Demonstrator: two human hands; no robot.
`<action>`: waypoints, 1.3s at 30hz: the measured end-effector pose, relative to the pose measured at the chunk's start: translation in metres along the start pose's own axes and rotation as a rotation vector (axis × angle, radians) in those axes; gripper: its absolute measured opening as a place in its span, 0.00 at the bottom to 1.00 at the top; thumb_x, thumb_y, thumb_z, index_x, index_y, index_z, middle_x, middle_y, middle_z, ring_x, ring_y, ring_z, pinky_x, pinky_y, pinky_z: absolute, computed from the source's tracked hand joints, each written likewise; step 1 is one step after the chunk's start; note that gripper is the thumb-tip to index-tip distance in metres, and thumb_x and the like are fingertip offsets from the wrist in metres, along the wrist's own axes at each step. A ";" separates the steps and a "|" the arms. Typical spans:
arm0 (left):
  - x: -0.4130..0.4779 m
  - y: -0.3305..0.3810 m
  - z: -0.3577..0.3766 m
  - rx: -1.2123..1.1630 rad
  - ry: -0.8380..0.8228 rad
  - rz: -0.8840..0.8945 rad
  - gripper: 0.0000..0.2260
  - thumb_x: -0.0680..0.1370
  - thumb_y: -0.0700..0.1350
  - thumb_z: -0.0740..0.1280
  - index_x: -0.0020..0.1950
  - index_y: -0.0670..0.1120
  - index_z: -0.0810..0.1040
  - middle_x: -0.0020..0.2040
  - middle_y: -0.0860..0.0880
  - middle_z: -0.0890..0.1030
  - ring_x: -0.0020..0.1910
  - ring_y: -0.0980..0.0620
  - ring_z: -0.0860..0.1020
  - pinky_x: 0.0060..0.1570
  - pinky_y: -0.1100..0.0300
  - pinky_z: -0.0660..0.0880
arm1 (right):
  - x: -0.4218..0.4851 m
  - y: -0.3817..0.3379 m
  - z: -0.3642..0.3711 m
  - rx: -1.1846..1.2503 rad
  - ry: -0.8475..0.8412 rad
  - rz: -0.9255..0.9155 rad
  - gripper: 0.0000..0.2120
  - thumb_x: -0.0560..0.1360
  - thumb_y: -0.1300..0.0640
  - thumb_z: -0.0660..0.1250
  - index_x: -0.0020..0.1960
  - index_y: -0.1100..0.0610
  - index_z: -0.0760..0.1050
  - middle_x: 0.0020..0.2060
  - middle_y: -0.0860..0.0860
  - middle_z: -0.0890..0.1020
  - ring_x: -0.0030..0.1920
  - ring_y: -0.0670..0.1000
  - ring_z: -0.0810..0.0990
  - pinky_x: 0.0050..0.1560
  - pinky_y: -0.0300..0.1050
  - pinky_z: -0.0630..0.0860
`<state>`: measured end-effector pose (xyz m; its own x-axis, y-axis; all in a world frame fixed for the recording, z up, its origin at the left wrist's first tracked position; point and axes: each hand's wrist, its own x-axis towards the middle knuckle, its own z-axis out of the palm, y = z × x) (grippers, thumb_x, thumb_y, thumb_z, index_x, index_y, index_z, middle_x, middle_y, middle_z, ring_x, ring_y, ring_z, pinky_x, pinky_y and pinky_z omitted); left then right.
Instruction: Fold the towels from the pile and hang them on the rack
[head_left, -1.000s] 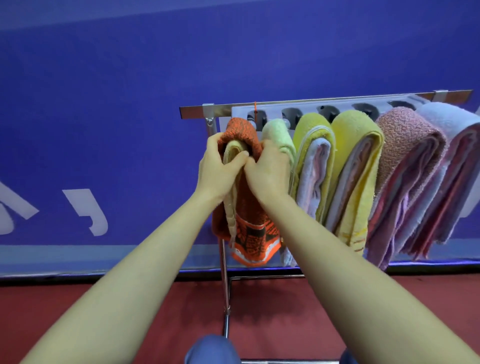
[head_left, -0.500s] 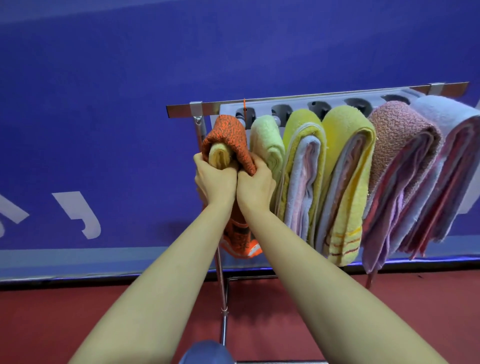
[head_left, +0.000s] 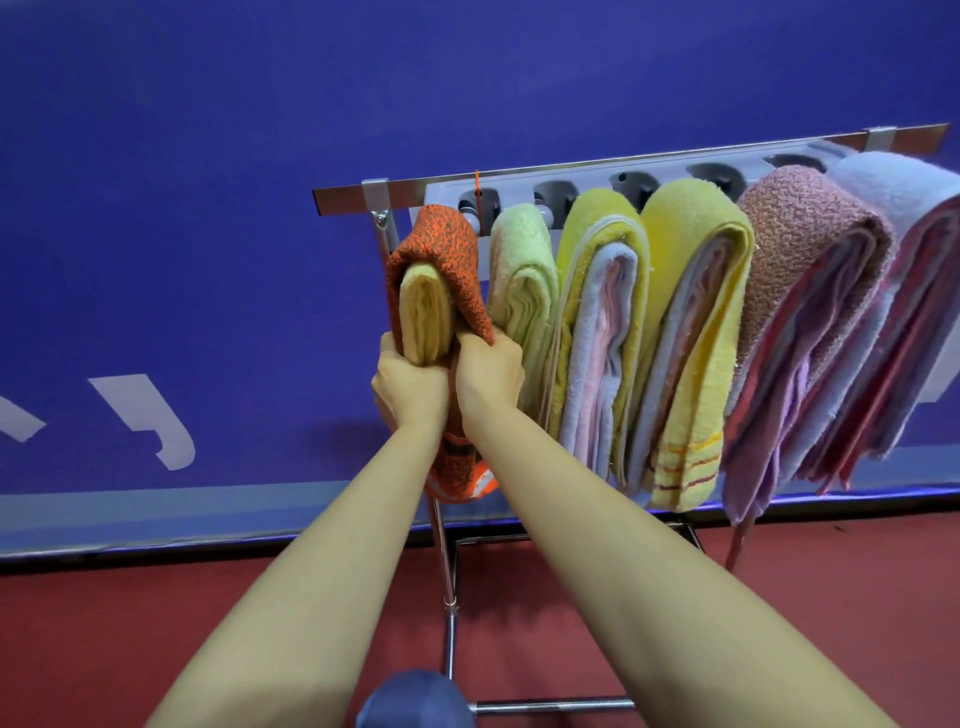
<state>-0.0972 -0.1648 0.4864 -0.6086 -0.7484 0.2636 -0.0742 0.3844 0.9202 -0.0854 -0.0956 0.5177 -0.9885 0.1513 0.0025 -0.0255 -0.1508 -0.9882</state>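
An orange towel (head_left: 447, 249) with a pale yellow inner side hangs folded over the leftmost rod of the metal rack (head_left: 597, 174). My left hand (head_left: 410, 387) grips its left fold about halfway down. My right hand (head_left: 491, 371) grips its right fold beside it. The towel's lower end (head_left: 462, 480) shows between my forearms. To the right hang a light green towel (head_left: 522, 280), two yellow towels (head_left: 597, 312) (head_left: 691, 332), a pink towel (head_left: 800, 312) and a pale blue one (head_left: 909, 260).
A blue wall (head_left: 208, 208) with white marks stands right behind the rack. The rack's upright pole (head_left: 449, 571) and a lower bar (head_left: 550, 705) stand over a red floor (head_left: 104, 649). A blue rounded shape (head_left: 415, 701) sits at the bottom edge.
Both hands have slid down the orange towel from near its top fold to about its middle, closing round it. The view has shifted slightly.
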 end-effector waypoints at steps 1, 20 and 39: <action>0.001 0.000 -0.004 0.040 -0.006 0.013 0.11 0.71 0.47 0.69 0.52 0.53 0.74 0.41 0.50 0.80 0.45 0.39 0.80 0.45 0.51 0.78 | -0.001 0.002 0.001 0.014 0.012 0.007 0.14 0.74 0.57 0.63 0.57 0.51 0.83 0.46 0.52 0.85 0.51 0.56 0.80 0.57 0.46 0.75; 0.011 -0.012 -0.046 0.333 -0.109 0.249 0.21 0.66 0.50 0.73 0.53 0.51 0.68 0.48 0.51 0.79 0.47 0.42 0.78 0.45 0.47 0.77 | 0.022 0.043 -0.034 -0.754 -0.010 -0.195 0.12 0.74 0.63 0.63 0.56 0.64 0.75 0.49 0.65 0.82 0.50 0.66 0.81 0.48 0.53 0.77; -0.032 -0.064 -0.001 0.269 -0.471 -0.052 0.22 0.77 0.52 0.67 0.67 0.42 0.74 0.57 0.35 0.81 0.58 0.34 0.78 0.56 0.47 0.76 | 0.021 0.105 -0.039 -0.985 -0.529 -0.145 0.42 0.75 0.58 0.66 0.78 0.68 0.44 0.66 0.69 0.72 0.66 0.66 0.74 0.63 0.53 0.71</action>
<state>-0.0725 -0.1656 0.4191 -0.8823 -0.4707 0.0043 -0.2757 0.5241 0.8058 -0.1027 -0.0700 0.4081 -0.9305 -0.3639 -0.0403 -0.2477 0.7066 -0.6628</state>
